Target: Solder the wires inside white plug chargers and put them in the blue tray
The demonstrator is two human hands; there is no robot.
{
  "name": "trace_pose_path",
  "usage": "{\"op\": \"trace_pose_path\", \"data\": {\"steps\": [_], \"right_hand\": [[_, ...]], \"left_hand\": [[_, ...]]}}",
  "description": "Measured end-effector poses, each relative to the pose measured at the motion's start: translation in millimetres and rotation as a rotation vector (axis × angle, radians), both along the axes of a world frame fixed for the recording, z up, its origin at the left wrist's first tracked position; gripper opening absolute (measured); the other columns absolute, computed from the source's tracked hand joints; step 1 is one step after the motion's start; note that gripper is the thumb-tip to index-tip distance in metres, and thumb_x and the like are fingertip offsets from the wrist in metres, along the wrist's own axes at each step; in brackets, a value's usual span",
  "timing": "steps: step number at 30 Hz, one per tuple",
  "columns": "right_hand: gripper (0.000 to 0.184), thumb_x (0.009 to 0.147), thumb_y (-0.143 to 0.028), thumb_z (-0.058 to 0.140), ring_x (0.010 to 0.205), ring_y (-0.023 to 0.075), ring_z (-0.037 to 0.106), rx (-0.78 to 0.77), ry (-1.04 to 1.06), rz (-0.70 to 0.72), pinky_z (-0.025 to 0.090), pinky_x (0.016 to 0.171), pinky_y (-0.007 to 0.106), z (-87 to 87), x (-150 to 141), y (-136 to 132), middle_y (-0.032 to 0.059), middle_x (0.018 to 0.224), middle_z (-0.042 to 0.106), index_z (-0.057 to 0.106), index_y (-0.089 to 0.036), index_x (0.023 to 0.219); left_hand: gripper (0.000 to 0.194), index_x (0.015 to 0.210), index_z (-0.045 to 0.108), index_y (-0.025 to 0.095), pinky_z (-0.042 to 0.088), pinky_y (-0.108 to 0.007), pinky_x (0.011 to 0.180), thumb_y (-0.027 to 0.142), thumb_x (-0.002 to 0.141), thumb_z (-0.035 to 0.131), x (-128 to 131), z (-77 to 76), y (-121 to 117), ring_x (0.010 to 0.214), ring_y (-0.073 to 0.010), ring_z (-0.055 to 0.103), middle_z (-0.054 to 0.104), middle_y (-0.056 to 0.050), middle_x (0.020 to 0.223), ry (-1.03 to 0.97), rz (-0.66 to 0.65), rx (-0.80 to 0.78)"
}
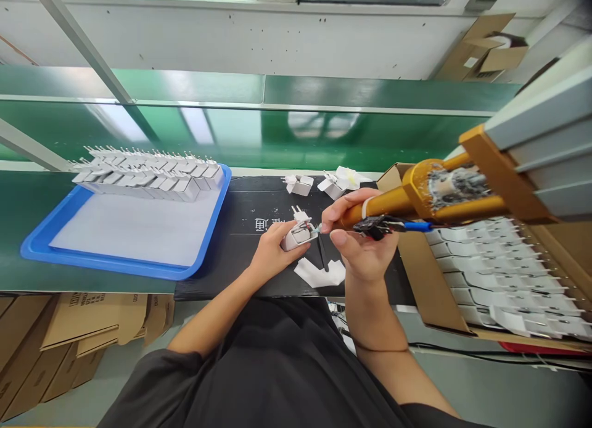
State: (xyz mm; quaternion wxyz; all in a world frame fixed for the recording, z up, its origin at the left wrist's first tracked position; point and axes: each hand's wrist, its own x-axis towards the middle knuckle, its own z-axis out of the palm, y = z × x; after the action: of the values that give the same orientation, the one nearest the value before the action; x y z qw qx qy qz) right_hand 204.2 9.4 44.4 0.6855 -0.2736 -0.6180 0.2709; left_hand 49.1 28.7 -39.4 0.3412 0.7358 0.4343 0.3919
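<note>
"Over the black mat [231, 261], what is the state of the left hand [269, 250]?"

"Partly closed. Thumb and fingers bear on the sides of one white plug housing [296, 237], held above the middle of the mat. Its pins point toward the mat's far edge; wires show in its open side."

"And the right hand [367, 255]?"

"Curled, palm partly visible, around the narrow end of a gold-coloured tool [383, 207] that slants in from the mat's right. Thumb and forefinger stand a little apart near the tip. The tip lies right at the housing; whether it touches, I cannot tell."

"Other items noted?"

"On the mat's far part, two further white units [300, 184]. On its near part, a crumpled white sheet [320, 272]. Left of the mat, a blue tray [213, 221] bearing rows of white plugs [152, 175]. Right of the mat, a cardboard box [430, 292] with more white pieces [499, 274] in rows."
</note>
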Motion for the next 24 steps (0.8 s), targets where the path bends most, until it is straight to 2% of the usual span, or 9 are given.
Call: {"op": "trace_pose_path", "data": {"steps": [4,10,13,16,19,24], "right_hand": [[0.037,0.083,-0.027,0.072,0.067,0.0144,0.059,-0.008,0.037,0.004,0.051,0.058,0.032,1.4,-2,-2,-0.0013,0.083,0.062,0.061,-0.033,0.117],[0.046,0.078,-0.024,0.077,0.066,0.0137,0.059,-0.010,0.025,0.031,0.053,0.057,0.031,2.1,-3,-3,-0.0020,0.084,0.063,0.059,-0.032,0.119],[0.047,0.077,-0.026,0.077,0.066,0.0139,0.060,-0.020,0.025,0.040,0.052,0.057,0.032,2.2,-3,-4,-0.0021,0.084,0.063,0.059,-0.033,0.119],[0.046,0.078,-0.028,0.076,0.065,0.0148,0.060,-0.019,0.015,0.045,0.053,0.055,0.033,2.8,-7,-6,-0.0018,0.084,0.062,0.057,-0.034,0.120],[0.045,0.080,-0.032,0.075,0.066,0.0156,0.060,-0.010,-0.005,0.051,0.056,0.055,0.035,3.8,-13,-6,-0.0011,0.085,0.061,0.055,-0.034,0.120],[0.045,0.082,-0.032,0.073,0.068,0.0158,0.061,0.011,0.009,0.089,0.058,0.057,0.036,5.3,-22,-5,-0.0008,0.087,0.059,0.052,-0.035,0.122]], "left_hand": [[0.043,0.121,0.068,0.022,0.054,-0.037,0.095,0.032,0.080,0.077,-1,1.5,-1,0.104,-0.0245,0.068,0.073,-0.007,0.114,-0.017,-0.005,0.001],[0.043,0.121,0.069,0.022,0.054,-0.038,0.096,0.034,0.080,0.077,-3,-1.1,-2,0.103,-0.0246,0.069,0.073,-0.008,0.114,-0.035,0.011,-0.040],[0.045,0.121,0.069,0.022,0.055,-0.036,0.091,0.035,0.079,0.078,-1,-3.7,-3,0.098,-0.0234,0.069,0.074,-0.007,0.111,-0.055,0.027,-0.106],[0.046,0.120,0.067,0.019,0.058,-0.034,0.084,0.033,0.078,0.078,4,-6.5,-4,0.093,-0.0221,0.070,0.075,-0.006,0.109,-0.139,0.028,-0.236],[0.045,0.118,0.067,0.017,0.059,-0.035,0.085,0.032,0.077,0.079,12,-7.9,-5,0.096,-0.0245,0.071,0.076,-0.006,0.108,-0.237,0.014,-0.342],[0.039,0.119,0.066,0.019,0.061,-0.036,0.086,0.033,0.084,0.074,23,-6.5,-8,0.103,-0.0272,0.070,0.075,-0.004,0.107,-0.295,-0.001,-0.333]]}}
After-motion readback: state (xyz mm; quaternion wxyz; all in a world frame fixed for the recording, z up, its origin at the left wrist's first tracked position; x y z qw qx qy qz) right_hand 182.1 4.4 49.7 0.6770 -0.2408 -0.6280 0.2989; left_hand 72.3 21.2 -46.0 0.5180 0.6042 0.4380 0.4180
